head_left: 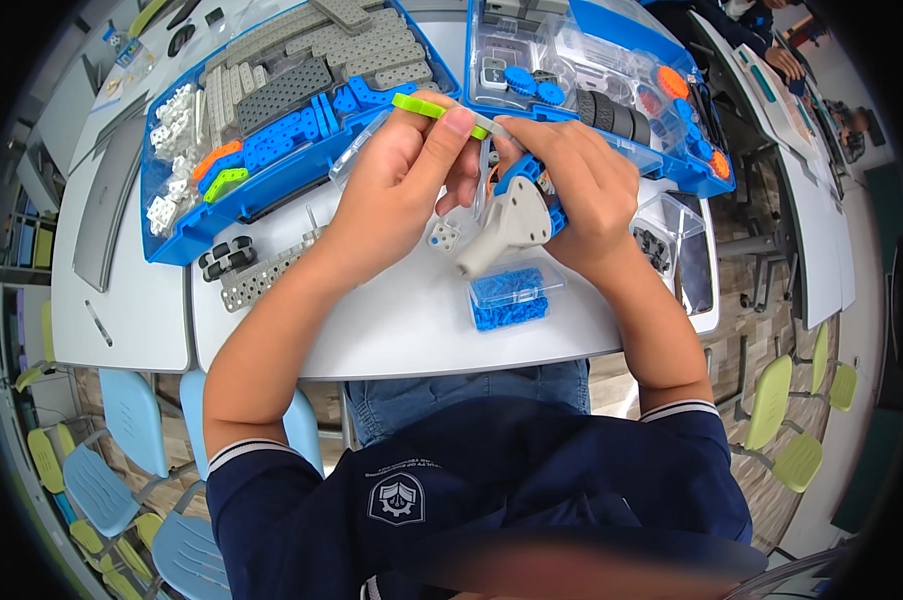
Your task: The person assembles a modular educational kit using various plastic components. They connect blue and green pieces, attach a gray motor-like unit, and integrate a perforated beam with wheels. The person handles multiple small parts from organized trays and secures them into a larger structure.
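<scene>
My left hand point(396, 195) is closed, with thumb and fingers pinching a lime-green plastic construction piece point(418, 105). Against the green piece lies a light grey strip point(498, 127), whose near end is by the fingertips of my right hand point(586, 195). That hand is closed too, its fingers curled round a grey-and-blue plastic assembly. A rounded grey part point(512, 222) of the assembly points down toward me, and blue pieces point(519, 175) show beside the palm. My fingers hide how the strip, the green piece and the assembly meet.
Beyond my hands stand a blue tray point(301, 175) of sorted beams and connectors and another blue tray point(706, 183) with wheels and gears. A clear box of blue pins point(512, 297) sits nearby; a perforated grey beam point(261, 282) lies left, a tablet point(695, 265) right.
</scene>
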`<state>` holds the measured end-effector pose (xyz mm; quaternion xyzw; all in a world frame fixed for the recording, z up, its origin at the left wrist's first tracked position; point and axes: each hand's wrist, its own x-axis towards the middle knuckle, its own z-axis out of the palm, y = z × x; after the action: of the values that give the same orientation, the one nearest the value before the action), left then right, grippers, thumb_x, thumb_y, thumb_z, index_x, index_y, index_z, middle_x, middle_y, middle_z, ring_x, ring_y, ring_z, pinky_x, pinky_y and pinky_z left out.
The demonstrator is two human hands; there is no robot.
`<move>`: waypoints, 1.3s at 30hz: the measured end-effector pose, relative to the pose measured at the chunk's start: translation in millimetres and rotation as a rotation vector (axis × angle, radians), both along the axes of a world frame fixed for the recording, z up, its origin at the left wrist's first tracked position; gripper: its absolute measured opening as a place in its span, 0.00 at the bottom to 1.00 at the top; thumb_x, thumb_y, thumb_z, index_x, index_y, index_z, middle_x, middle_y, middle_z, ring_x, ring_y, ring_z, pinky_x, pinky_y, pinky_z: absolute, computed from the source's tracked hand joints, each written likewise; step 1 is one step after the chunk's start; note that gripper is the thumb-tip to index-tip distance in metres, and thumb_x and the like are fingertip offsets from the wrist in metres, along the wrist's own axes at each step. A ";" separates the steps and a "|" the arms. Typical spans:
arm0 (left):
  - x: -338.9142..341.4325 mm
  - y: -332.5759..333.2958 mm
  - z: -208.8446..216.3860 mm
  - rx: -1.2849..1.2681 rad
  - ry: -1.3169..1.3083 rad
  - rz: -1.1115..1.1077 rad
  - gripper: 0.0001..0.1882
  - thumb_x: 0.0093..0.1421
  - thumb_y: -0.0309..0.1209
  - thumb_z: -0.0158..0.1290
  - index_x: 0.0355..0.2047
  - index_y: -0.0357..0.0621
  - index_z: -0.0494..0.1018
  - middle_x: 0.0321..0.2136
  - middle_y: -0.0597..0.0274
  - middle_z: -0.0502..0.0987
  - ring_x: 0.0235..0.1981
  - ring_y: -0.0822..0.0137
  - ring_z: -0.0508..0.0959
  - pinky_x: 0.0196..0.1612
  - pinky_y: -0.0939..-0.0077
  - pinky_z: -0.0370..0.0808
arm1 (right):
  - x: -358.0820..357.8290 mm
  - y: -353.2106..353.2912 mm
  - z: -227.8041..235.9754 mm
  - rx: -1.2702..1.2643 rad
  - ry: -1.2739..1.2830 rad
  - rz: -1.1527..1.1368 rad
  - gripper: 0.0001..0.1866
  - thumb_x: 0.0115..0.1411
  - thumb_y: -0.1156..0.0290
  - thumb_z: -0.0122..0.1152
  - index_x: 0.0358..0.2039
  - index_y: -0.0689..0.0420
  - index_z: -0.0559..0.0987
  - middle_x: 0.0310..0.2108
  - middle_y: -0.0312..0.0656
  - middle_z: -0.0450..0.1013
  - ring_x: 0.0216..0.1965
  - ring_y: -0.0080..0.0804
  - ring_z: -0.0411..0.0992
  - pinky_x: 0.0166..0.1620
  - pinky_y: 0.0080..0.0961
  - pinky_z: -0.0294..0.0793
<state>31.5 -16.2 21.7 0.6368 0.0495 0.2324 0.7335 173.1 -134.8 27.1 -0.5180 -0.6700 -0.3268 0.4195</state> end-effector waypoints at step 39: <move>-2.7 -19.7 9.9 -0.087 0.080 0.106 0.18 0.72 0.44 0.42 0.39 0.42 0.71 0.25 0.72 0.62 0.25 0.79 0.64 0.28 0.85 0.60 | -4.4 -4.8 3.2 -0.013 -0.054 -0.081 0.18 0.37 0.76 0.67 0.34 0.59 0.79 0.23 0.38 0.74 0.21 0.31 0.73 0.21 0.24 0.69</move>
<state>28.8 -35.9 31.6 0.6096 0.1225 0.2426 0.7446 168.8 -139.6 30.4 -0.5383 -0.6618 -0.3528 0.3844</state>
